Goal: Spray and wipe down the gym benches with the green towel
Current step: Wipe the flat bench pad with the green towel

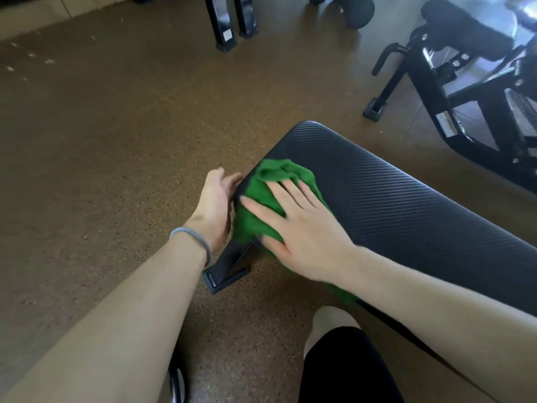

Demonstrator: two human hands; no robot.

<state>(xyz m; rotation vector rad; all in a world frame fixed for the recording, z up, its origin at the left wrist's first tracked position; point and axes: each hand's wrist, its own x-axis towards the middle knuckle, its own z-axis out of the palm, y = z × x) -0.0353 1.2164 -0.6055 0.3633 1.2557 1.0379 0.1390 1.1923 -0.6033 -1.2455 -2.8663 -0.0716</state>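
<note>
A black ribbed gym bench pad (406,205) runs from the centre to the right edge. The green towel (261,199) lies bunched over the pad's near left edge and hangs down its side. My right hand (299,228) presses flat on the towel with fingers spread. My left hand (216,205) is open beside the pad's left edge, fingertips touching the side of the pad next to the towel; a grey band circles its wrist. No spray bottle is in view.
The bench's black foot (225,276) rests on the brown speckled floor below the towel. Another black bench frame (465,82) stands at the upper right. Black rack legs (229,24) and dumbbells (357,10) are at the top. My knee (334,344) is below.
</note>
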